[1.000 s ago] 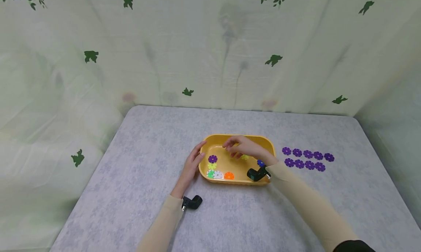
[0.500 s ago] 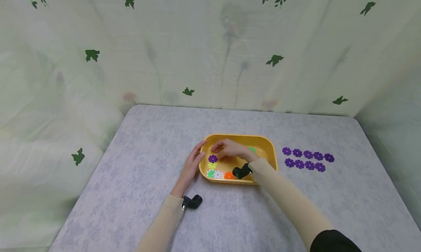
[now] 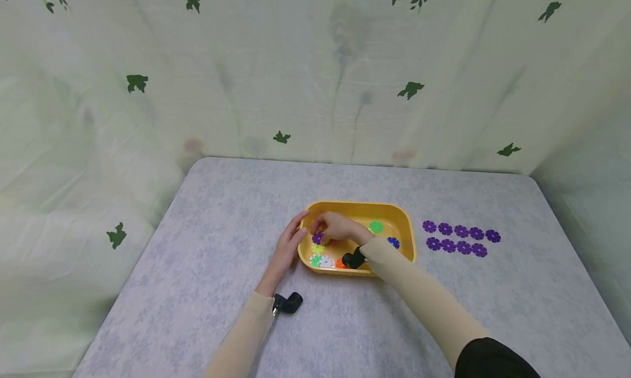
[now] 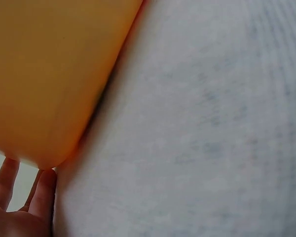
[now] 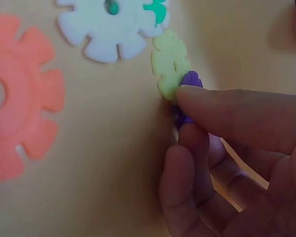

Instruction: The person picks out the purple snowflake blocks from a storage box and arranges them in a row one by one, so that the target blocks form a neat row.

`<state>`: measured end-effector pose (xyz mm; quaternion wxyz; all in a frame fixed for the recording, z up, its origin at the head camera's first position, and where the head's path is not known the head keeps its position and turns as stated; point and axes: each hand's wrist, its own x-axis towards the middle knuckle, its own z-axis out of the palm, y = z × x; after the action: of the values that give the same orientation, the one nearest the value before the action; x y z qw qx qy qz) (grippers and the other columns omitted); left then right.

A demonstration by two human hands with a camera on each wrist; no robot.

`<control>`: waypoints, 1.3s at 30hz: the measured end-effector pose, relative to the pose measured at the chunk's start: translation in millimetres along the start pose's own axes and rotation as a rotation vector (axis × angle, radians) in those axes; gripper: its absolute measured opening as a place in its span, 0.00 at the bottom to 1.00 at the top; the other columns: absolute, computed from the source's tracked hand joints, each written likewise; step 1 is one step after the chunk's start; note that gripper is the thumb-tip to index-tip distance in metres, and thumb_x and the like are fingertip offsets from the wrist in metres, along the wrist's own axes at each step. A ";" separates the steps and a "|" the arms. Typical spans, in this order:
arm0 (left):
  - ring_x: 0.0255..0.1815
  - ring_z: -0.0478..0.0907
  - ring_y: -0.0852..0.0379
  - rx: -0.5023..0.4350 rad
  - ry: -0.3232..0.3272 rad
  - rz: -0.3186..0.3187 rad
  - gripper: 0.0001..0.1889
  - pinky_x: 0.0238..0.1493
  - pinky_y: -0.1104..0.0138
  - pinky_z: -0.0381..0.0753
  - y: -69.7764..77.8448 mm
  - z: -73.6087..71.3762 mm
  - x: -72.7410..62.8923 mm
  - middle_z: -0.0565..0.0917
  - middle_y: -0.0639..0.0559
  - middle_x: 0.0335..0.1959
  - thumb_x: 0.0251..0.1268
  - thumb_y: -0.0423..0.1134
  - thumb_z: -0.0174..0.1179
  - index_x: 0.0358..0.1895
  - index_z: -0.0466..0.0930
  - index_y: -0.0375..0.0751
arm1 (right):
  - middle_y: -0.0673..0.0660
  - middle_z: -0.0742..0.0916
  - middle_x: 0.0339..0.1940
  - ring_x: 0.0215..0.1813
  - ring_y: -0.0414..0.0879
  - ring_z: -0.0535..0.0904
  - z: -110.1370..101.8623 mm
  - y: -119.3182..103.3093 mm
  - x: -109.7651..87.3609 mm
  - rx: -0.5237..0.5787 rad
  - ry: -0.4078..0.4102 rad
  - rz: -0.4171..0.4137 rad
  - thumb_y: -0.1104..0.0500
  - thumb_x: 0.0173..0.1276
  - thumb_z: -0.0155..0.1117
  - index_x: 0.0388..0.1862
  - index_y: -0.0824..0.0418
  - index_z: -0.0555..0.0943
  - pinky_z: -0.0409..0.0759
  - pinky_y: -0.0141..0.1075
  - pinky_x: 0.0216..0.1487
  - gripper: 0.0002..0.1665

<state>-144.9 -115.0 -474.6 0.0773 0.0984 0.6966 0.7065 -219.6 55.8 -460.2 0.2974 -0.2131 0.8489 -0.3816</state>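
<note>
My right hand (image 3: 335, 227) reaches into the yellow tray (image 3: 365, 207). Its thumb and fingers pinch a purple flower-shaped notched plastic disc (image 5: 191, 79), close beside a yellow disc (image 5: 170, 64). Part of the purple disc is hidden behind the fingertips. My left hand (image 3: 287, 246) rests against the tray's left side with fingers extended; in the left wrist view its fingertips (image 4: 48, 180) meet the tray's outer wall (image 4: 49, 74).
Inside the tray lie a white disc (image 3: 327, 262), a green-and-white disc (image 3: 315, 261), an orange disc (image 3: 340, 263), a light green disc (image 3: 376, 226) and a blue disc (image 3: 393, 242). Two rows of purple discs (image 3: 461, 232) lie on the table (image 3: 236, 213) right of the tray.
My right hand has moved left across the tray and down to the purple disc, which it now pinches. The light green and blue discs are uncovered. My left hand stays put.
</note>
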 end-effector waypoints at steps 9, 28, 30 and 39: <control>0.72 0.55 0.48 -0.004 -0.007 0.009 0.23 0.68 0.57 0.60 -1.7 -1.0 -0.1 0.57 0.47 0.74 0.77 0.34 0.43 0.72 0.60 0.40 | 0.54 0.76 0.26 0.26 0.44 0.70 -1.5 5.5 -2.7 0.000 0.008 -0.047 0.74 0.56 0.65 0.35 0.64 0.76 0.70 0.29 0.24 0.11; 0.71 0.59 0.54 0.051 0.058 0.027 0.22 0.69 0.57 0.59 -32.2 -2.7 9.0 0.61 0.56 0.72 0.76 0.42 0.46 0.70 0.65 0.53 | 0.61 0.81 0.36 0.31 0.49 0.80 -56.0 30.7 -71.0 0.325 0.071 -0.069 0.65 0.70 0.55 0.45 0.69 0.76 0.83 0.51 0.40 0.09; 0.71 0.58 0.54 0.055 0.057 0.036 0.22 0.69 0.56 0.59 -32.3 -2.4 8.9 0.61 0.56 0.72 0.76 0.41 0.46 0.70 0.65 0.53 | 0.62 0.80 0.37 0.32 0.51 0.80 -63.4 36.9 -82.2 0.354 0.096 -0.078 0.65 0.71 0.54 0.46 0.70 0.76 0.82 0.54 0.42 0.10; 0.70 0.59 0.58 0.067 0.058 0.030 0.21 0.69 0.60 0.59 -33.2 -2.8 8.9 0.62 0.59 0.71 0.76 0.42 0.46 0.69 0.66 0.58 | 0.63 0.80 0.44 0.38 0.51 0.79 -91.1 82.5 -138.2 0.383 0.291 0.005 0.60 0.72 0.55 0.51 0.70 0.74 0.83 0.42 0.43 0.15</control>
<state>-155.1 -114.9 -507.5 0.0433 0.0908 0.7202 0.6864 -190.3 235.6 -428.4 0.2078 -0.0933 0.7956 -0.5614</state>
